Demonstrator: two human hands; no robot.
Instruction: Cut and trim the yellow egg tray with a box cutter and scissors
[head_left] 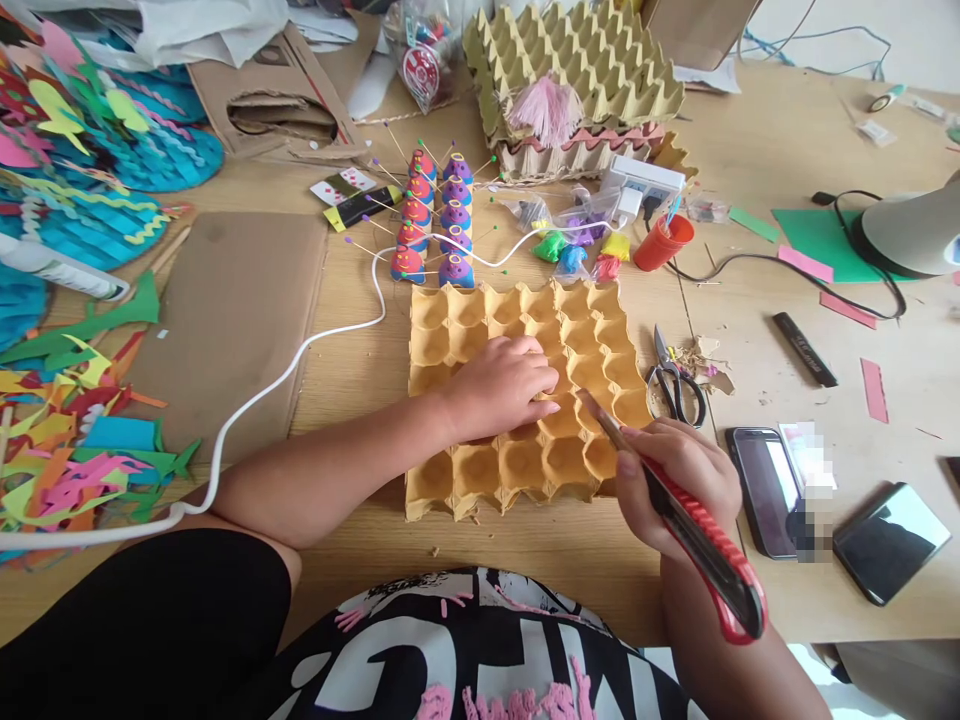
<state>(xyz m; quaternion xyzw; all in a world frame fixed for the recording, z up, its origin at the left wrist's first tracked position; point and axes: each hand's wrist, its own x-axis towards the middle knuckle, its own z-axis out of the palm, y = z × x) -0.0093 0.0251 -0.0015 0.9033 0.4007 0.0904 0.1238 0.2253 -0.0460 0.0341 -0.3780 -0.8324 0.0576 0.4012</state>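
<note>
A yellow cardboard egg tray (519,462) lies in front of me with its cups facing up. My left hand (501,388) rests across the middle of it, fingers bent around the ridges and holding it down. In my right hand (686,480) is a red and black utility knife (709,555), its blade out. The blade's tip meets the tray at a ridge right of my left hand. Part of the tray is hidden beneath the left hand and forearm.
Pruning shears (675,385) and scraps lie right of the tray, with a phone (765,490) farther right. Behind it stand painted egg-carton figures (455,215) stuck with pins, and a red cup (664,243). A white cable (300,350) crosses the left side, near cardboard (232,320).
</note>
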